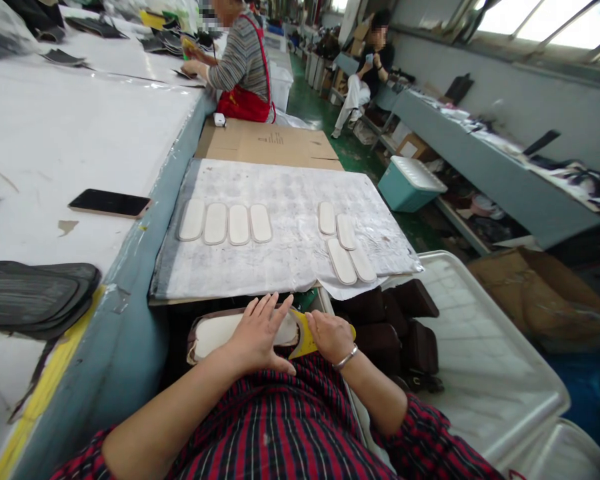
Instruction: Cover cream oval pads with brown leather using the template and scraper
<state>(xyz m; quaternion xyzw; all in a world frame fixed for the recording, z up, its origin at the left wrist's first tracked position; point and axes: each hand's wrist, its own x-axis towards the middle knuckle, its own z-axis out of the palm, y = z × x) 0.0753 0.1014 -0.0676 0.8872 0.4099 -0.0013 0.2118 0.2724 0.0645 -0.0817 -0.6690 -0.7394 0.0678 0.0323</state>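
Pad (213,337), white-faced with a brown rim, is lying lengthwise at 12 o'clock, just in front of the plaid shirt (300,417) I am looking down on. I am spreading the left hand (260,333) over its right half, palm down, the fingers open and pointing toward 12 to 1. I am closing the right hand (333,335), its wrist wearing a bracelet (347,357), around a yellow tool (304,339). That tool's curved edge is facing the pad's right end; from up here I am failing to tell whether the two are touching.

At 2, brown blocks (377,343) are sitting heaped in a bin (324,300). Toward 10, a stack (40,293) of dark pieces is resting on the table (80,107). Straight beyond the hands, a white sheet (290,267) is spreading out, with four pads (239,225) standing in a row at 11 and four more (340,260) clustering at 1. At 11, a phone (111,203) is lying on the table.

Farther out, cardboard (305,147) is stretching at 12, and a teal box (405,190) is standing at 1, near a long bench (505,183). Near 12, a person in a red apron (243,100) is working at the table; beyond, another person (375,77) is sitting.
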